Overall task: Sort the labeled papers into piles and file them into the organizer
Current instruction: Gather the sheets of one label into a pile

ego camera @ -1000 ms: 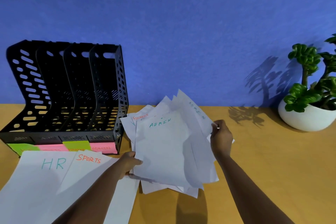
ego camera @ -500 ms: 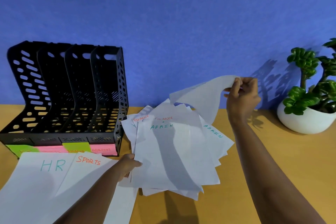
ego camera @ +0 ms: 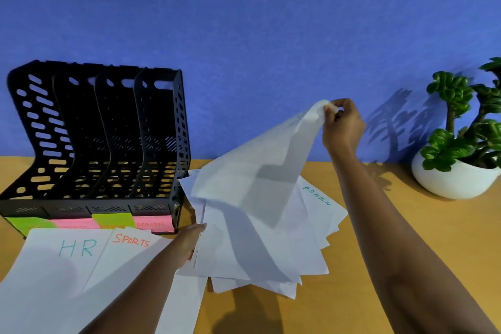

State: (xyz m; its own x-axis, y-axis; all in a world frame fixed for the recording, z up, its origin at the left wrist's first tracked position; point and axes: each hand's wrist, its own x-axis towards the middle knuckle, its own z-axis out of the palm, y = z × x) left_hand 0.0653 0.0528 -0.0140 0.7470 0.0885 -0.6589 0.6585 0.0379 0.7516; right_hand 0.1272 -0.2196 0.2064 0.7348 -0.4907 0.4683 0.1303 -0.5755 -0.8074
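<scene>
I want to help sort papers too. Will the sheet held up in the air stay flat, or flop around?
Probably floppy: the lifted sheet, pinched at one corner by the right hand, sags and curves down towards the loose pile. It looks light, since a fingertip pinch holds it. It may crease easily.

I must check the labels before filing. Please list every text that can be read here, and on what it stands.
"HR": sheet, front left.
"SPORTS": sheet beside it.
"ADMIN": sheet at the right of the stack.
"ADMIN", faint: pink note on the organizer.
Other three notes: too blurred to read.
Lifted sheet: no writing visible.
</scene>
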